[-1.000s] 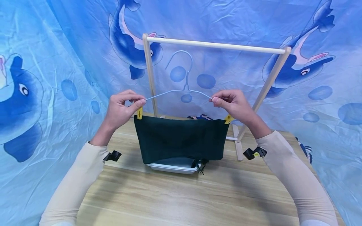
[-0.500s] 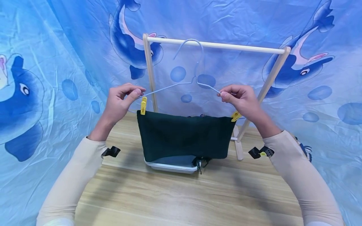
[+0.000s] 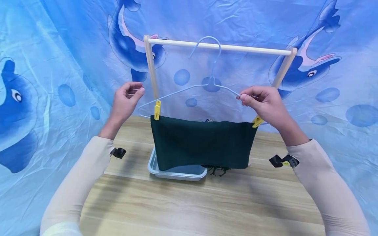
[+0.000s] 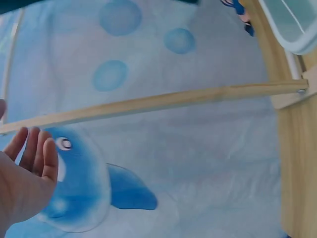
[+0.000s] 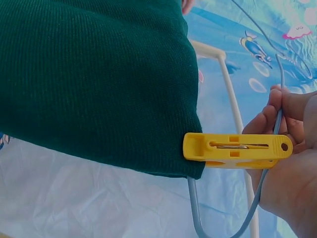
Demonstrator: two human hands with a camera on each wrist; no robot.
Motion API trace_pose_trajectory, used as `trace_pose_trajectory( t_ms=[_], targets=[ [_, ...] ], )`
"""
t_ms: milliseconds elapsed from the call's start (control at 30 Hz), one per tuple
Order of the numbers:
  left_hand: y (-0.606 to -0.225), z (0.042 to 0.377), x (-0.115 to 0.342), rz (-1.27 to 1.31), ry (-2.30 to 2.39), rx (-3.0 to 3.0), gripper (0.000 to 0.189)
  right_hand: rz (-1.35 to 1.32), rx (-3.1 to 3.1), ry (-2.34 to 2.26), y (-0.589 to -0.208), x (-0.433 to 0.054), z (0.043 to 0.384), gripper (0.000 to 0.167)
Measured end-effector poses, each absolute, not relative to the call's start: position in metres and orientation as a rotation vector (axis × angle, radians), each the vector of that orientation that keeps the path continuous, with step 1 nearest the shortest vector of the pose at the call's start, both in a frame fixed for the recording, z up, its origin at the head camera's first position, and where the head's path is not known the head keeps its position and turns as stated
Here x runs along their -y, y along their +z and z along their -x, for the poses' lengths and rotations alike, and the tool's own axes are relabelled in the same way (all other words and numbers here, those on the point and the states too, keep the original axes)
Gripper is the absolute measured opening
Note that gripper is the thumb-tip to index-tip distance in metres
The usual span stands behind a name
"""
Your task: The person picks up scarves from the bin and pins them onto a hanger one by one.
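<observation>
A light blue wire hanger (image 3: 211,80) is held up in front of the rack, its hook overlapping the white top bar (image 3: 251,49) in the head view. My right hand (image 3: 264,103) pinches its right shoulder between thumb and fingers. Folded dark green ribbed cloth (image 3: 203,144) hangs from the lower wire. A yellow clothespin (image 3: 157,110) grips the cloth's left corner, and another yellow clothespin (image 5: 198,146) its right corner, close by my right palm. My left hand (image 3: 125,100) holds nothing, fingers loosely bent, just off the hanger's left end.
Below the cloth, a pale blue tray (image 3: 177,177) stands on the wooden table (image 3: 189,206). Dark fringe (image 3: 218,169) shows beside it. Wooden side posts (image 3: 152,72) carry the rack's bar. A blue curtain with dolphin prints (image 3: 130,36) surrounds the table.
The hanger, cloth and right hand have moved right, and the hook has risen to the bar's height. My left hand has let go of the hanger's left shoulder. More of the tray shows.
</observation>
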State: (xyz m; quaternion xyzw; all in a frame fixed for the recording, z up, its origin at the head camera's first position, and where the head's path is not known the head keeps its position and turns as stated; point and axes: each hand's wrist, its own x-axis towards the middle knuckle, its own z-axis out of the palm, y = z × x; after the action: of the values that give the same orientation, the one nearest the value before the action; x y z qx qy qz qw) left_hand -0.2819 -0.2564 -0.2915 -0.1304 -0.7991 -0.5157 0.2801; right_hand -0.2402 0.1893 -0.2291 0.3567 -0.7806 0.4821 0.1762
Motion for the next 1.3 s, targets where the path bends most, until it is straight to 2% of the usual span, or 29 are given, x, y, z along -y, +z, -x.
trace_pose_trajectory(
  t_ms=[267, 433, 1000, 1300],
  targets=[
    [-0.308, 0.313, 0.251, 0.276, -1.391, 2.21, 0.063, -0.901, 2.241, 1.315, -0.224, -0.209, 0.228, 0.014],
    [-0.319, 0.324, 0.246, 0.287, -1.387, 2.235, 0.071, -0.844, 2.26, 1.325, -0.221, -0.22, 0.226, 0.014],
    [-0.336, 0.345, 0.23, 0.291, -1.362, 2.167, 0.065, -0.637, 2.264, 1.253, -0.204, -0.243, 0.223, 0.019],
    [-0.334, 0.345, 0.228, 0.289, -1.306, 2.129, 0.052, -0.534, 2.286, 1.263, -0.194, -0.245, 0.229, 0.021]
  ],
)
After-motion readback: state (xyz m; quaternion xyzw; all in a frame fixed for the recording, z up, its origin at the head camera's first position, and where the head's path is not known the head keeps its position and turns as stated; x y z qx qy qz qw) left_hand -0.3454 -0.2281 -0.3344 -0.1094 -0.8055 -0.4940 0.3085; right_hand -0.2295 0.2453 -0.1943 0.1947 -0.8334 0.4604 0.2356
